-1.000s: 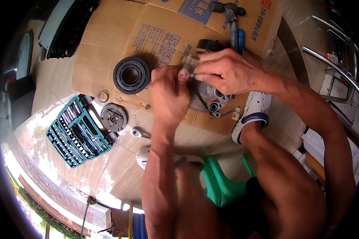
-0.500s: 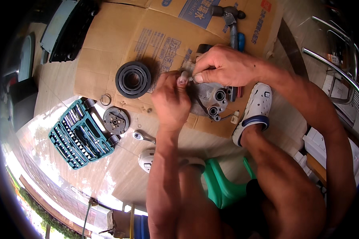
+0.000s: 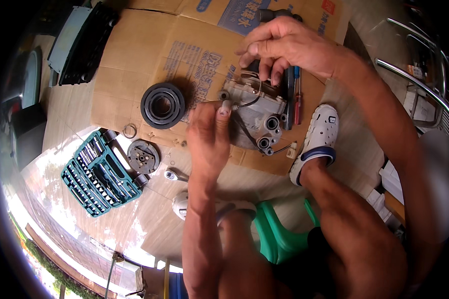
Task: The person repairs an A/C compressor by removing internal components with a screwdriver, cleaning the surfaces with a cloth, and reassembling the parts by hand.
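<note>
Left hand (image 3: 209,130): fingers clamped on grey piece (image 3: 227,104) beside metal housing (image 3: 253,119)
Right hand (image 3: 297,47): fingers apart, over housing's far end
Pulley (image 3: 149,106): left of housing

Silver-grey housing (image 3: 254,117), black ringed pulley (image 3: 148,106), teal tool case (image 3: 118,203), green stool (image 3: 279,235)

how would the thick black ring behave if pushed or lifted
The black ring looks thick and metallic, so probably heavy for its size. Lying flat, it would likely slide, not tip; stood on its round rim, it might roll.
</note>
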`<control>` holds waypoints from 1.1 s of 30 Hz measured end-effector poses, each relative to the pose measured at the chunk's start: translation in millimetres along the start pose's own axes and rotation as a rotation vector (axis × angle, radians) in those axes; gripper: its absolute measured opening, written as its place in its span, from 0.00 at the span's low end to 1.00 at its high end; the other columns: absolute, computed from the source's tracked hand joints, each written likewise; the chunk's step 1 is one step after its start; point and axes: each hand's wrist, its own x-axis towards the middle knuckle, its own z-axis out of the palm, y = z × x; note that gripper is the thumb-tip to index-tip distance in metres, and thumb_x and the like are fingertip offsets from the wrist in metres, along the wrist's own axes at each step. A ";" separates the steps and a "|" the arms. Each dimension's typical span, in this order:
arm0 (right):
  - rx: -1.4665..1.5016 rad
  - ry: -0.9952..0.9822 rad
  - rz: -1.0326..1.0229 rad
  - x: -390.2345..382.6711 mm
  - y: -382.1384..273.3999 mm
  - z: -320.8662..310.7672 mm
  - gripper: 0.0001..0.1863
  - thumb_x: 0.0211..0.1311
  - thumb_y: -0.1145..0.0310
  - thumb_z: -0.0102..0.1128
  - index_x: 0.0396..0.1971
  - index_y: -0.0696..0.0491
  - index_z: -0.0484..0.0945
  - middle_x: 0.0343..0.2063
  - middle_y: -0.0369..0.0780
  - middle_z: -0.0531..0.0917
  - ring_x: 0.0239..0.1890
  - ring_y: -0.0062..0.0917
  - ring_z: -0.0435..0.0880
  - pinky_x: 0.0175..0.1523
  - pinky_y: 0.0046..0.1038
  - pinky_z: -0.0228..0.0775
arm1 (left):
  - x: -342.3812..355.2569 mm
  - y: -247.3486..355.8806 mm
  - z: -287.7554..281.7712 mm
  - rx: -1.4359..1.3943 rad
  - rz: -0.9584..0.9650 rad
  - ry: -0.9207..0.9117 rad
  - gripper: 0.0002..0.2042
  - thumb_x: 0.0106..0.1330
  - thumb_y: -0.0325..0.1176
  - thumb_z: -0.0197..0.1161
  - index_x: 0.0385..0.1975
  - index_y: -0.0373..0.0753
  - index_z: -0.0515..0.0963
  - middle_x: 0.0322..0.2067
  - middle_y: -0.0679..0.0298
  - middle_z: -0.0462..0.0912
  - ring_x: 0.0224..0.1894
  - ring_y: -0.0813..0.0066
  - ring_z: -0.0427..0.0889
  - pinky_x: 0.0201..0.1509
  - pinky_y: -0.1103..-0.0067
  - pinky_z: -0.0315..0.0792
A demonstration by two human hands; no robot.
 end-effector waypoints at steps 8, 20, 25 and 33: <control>-0.255 0.206 -0.076 -22.0 9.1 -17.1 0.20 0.77 0.63 0.57 0.57 0.63 0.80 0.42 0.41 0.86 0.33 0.21 0.85 0.36 0.22 0.80 | -5.4 14.2 -15.5 0.025 -0.035 -0.125 0.07 0.74 0.30 0.64 0.44 0.33 0.82 0.36 0.62 0.83 0.41 0.73 0.76 0.51 0.76 0.70; -0.189 0.545 0.017 -72.0 73.6 47.3 0.14 0.71 0.71 0.60 0.50 0.61 0.84 0.38 0.46 0.88 0.36 0.26 0.87 0.39 0.28 0.79 | -2.8 26.8 -18.6 0.100 0.050 -0.179 0.06 0.72 0.27 0.65 0.42 0.30 0.82 0.43 0.55 0.86 0.43 0.68 0.82 0.51 0.74 0.74; -0.391 0.529 -0.106 -65.3 94.9 53.5 0.13 0.74 0.73 0.61 0.53 0.62 0.82 0.39 0.40 0.85 0.35 0.18 0.81 0.41 0.24 0.77 | 1.7 43.7 -17.8 0.077 -0.044 -0.242 0.08 0.72 0.30 0.65 0.42 0.32 0.82 0.39 0.55 0.84 0.40 0.65 0.82 0.50 0.73 0.75; -0.313 0.569 -0.090 -59.3 93.7 55.8 0.12 0.70 0.68 0.62 0.46 0.61 0.83 0.37 0.47 0.87 0.36 0.34 0.89 0.43 0.32 0.79 | 2.9 41.8 -1.5 0.377 0.078 -0.170 0.09 0.70 0.31 0.67 0.45 0.36 0.85 0.39 0.55 0.85 0.44 0.56 0.80 0.44 0.69 0.77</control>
